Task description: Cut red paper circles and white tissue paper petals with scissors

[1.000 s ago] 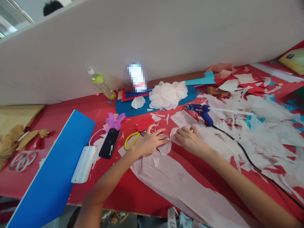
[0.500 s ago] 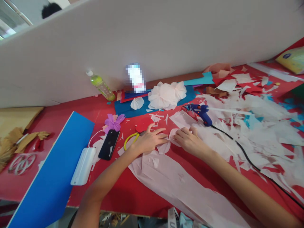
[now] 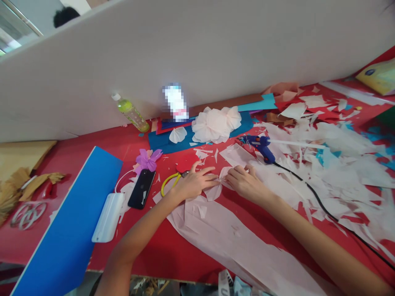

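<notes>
My left hand (image 3: 196, 181) and my right hand (image 3: 245, 183) meet over the middle of the red table. Between them is a small pale pink paper piece (image 3: 213, 192) with petal-like lobes, pinched at its gathered centre by the fingertips of both hands. The left thumb and index finger point outward, while the right fingers are curled in. Just left of my left hand lie scissors with yellow handles (image 3: 166, 183), their blades partly hidden. A long sheet of pale pink paper (image 3: 234, 234) runs below the hands.
A blue glue gun (image 3: 262, 147) with a black cord lies right, among white paper scraps (image 3: 336, 176). Behind are a pale paper flower (image 3: 214, 125), a lit phone (image 3: 176, 102) and a bottle (image 3: 131, 113). Left lie a black phone (image 3: 142, 189), white power bank (image 3: 108, 218) and blue board (image 3: 68, 222).
Both hands and the paper piece stay in nearly the same place. The whole view has shifted very slightly.
</notes>
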Demonstrator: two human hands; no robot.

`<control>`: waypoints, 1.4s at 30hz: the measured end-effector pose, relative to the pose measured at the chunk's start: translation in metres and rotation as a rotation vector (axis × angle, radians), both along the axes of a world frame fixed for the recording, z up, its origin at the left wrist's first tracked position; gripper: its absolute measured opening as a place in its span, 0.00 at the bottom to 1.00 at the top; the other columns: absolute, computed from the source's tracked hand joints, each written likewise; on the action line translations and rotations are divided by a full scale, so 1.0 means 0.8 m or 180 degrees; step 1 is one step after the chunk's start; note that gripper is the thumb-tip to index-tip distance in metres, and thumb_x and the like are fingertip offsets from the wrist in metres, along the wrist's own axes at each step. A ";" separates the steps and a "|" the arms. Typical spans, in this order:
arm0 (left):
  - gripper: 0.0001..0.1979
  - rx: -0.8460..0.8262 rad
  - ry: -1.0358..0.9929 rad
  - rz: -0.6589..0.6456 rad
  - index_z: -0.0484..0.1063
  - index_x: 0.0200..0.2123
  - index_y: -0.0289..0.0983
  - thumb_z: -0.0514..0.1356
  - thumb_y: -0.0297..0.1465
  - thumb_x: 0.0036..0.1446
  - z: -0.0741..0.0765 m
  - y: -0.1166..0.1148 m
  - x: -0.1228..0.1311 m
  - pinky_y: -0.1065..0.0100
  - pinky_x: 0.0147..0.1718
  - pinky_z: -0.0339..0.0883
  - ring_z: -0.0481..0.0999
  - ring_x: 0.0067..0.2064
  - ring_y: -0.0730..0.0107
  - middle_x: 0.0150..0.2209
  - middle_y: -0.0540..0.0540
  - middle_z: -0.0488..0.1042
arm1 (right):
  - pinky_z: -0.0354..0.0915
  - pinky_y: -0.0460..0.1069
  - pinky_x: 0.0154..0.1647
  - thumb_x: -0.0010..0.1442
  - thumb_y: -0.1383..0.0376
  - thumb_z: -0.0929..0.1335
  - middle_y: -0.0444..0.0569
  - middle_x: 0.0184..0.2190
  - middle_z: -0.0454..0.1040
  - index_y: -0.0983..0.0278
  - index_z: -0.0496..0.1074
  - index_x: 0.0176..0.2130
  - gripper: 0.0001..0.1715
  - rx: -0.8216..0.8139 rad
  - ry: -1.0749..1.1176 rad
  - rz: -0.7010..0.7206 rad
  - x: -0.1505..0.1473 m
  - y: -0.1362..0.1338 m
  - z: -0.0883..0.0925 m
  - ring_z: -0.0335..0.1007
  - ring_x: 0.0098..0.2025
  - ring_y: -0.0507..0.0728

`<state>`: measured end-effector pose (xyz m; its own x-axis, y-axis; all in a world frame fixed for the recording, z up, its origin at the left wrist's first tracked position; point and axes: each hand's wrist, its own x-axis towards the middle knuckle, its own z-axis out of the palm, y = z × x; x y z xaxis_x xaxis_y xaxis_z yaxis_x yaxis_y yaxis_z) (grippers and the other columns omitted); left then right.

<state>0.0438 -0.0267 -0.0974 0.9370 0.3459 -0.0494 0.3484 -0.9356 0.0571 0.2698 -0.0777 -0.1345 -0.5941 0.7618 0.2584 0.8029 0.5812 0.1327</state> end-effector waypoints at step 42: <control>0.37 -0.0194 0.0286 0.0728 0.58 0.58 0.47 0.51 0.12 0.47 0.012 -0.031 0.010 0.46 0.57 0.43 0.40 0.66 0.52 0.66 0.42 0.41 | 0.46 0.54 0.39 0.61 0.71 0.59 0.50 0.28 0.70 0.65 0.72 0.32 0.14 0.0271 0.0731 -0.0136 0.022 -0.009 0.028 0.58 0.36 0.57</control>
<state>0.0517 -0.0513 -0.0879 0.8256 0.5422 -0.1564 0.5568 -0.8277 0.0702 0.2871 -0.0848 -0.1125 -0.4801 0.7546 0.4473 0.8412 0.5406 -0.0092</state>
